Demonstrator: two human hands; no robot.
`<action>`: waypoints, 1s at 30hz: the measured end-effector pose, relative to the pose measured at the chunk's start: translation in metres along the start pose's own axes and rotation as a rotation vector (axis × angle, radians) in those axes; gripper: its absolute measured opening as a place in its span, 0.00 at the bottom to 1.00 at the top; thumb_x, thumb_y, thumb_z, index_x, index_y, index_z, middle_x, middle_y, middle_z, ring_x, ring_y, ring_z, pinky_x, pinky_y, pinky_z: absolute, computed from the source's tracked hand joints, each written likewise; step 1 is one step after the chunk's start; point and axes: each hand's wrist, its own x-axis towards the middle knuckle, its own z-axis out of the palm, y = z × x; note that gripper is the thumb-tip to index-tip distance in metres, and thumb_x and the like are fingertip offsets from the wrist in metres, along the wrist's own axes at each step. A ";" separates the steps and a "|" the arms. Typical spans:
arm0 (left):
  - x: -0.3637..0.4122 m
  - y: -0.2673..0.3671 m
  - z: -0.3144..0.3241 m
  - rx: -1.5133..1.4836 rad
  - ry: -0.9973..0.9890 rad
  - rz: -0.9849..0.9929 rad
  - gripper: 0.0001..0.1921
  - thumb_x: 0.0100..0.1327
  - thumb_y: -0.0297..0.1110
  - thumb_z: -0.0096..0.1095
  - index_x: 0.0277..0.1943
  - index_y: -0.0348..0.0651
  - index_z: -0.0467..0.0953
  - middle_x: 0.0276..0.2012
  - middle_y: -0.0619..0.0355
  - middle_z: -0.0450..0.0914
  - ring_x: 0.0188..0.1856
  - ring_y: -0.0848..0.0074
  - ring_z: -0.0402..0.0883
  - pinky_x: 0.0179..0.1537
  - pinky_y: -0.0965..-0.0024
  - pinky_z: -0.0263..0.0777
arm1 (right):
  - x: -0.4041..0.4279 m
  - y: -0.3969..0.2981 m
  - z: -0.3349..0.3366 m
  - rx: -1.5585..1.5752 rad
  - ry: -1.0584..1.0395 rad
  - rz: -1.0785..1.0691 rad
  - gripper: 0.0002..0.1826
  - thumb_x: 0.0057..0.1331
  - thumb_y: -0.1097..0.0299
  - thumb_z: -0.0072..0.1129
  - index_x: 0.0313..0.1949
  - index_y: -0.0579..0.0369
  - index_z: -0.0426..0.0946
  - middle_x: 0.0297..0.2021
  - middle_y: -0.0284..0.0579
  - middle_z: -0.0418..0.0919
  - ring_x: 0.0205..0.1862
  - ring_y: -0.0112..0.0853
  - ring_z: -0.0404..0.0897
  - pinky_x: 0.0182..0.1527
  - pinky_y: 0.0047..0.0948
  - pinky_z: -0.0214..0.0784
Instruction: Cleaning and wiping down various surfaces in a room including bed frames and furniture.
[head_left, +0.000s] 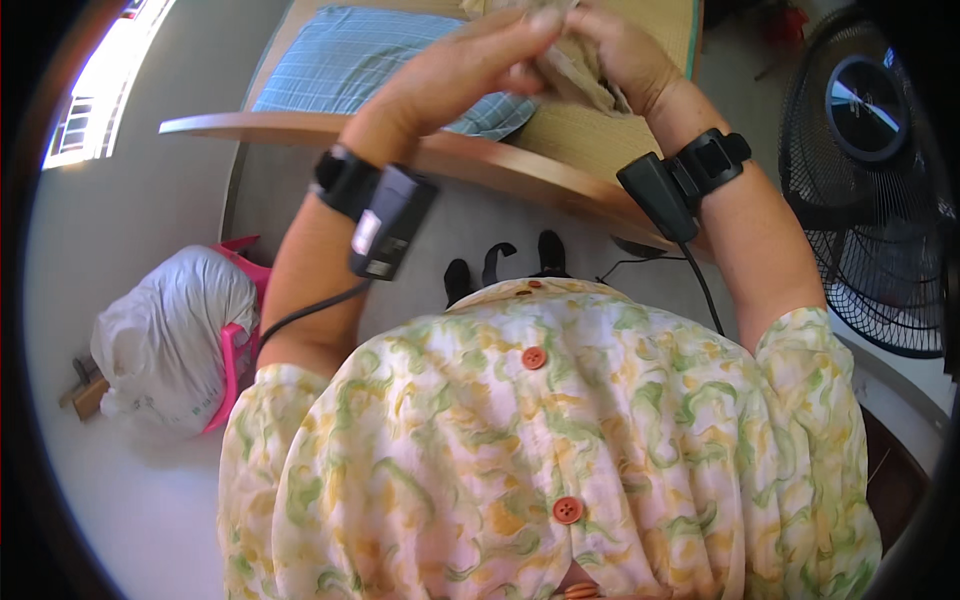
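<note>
A crumpled beige cloth (574, 71) is between my hands at the top of the view, above a woven mat (600, 142) on a wooden bed. My right hand (626, 56) curls around the cloth's right side. Blurred by motion, my left hand (476, 60) meets the cloth from the left; its grip cannot be made out. Both sets of fingertips come close together near the upper edge. Beneath my left forearm lies a blue checked pillow (360, 56), partly covered by it.
The bed's curved wooden edge board (517, 161) crosses before me. At right stands a black fan (862, 172). A stuffed whitish bag (176, 337) rests on a pink plastic chair (238, 367) at left. Wrist-worn black devices (394, 221) trail cables along my arms.
</note>
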 end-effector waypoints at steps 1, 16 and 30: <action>0.003 -0.004 -0.004 -0.004 -0.016 -0.019 0.20 0.62 0.38 0.53 0.53 0.36 0.68 0.45 0.56 0.74 0.46 0.74 0.73 0.48 0.71 0.66 | -0.004 0.005 -0.028 0.015 0.020 -0.002 0.13 0.61 0.67 0.45 0.42 0.61 0.70 0.32 0.45 0.73 0.30 0.26 0.71 0.32 0.21 0.66; -0.041 -0.084 -0.063 1.381 0.817 -0.290 0.12 0.53 0.43 0.50 0.35 0.52 0.79 0.31 0.66 0.79 0.39 0.73 0.76 0.50 0.67 0.56 | -0.037 0.093 -0.121 -1.235 -0.589 1.177 0.21 0.56 0.60 0.49 0.49 0.54 0.70 0.40 0.50 0.76 0.41 0.38 0.74 0.44 0.33 0.64; -0.036 -0.081 -0.065 1.373 0.820 -0.012 0.10 0.54 0.36 0.50 0.36 0.47 0.78 0.31 0.61 0.80 0.36 0.71 0.77 0.45 0.71 0.61 | 0.012 0.135 -0.118 -0.998 -0.596 0.683 0.18 0.58 0.74 0.45 0.49 0.50 0.69 0.36 0.41 0.75 0.37 0.27 0.71 0.42 0.28 0.64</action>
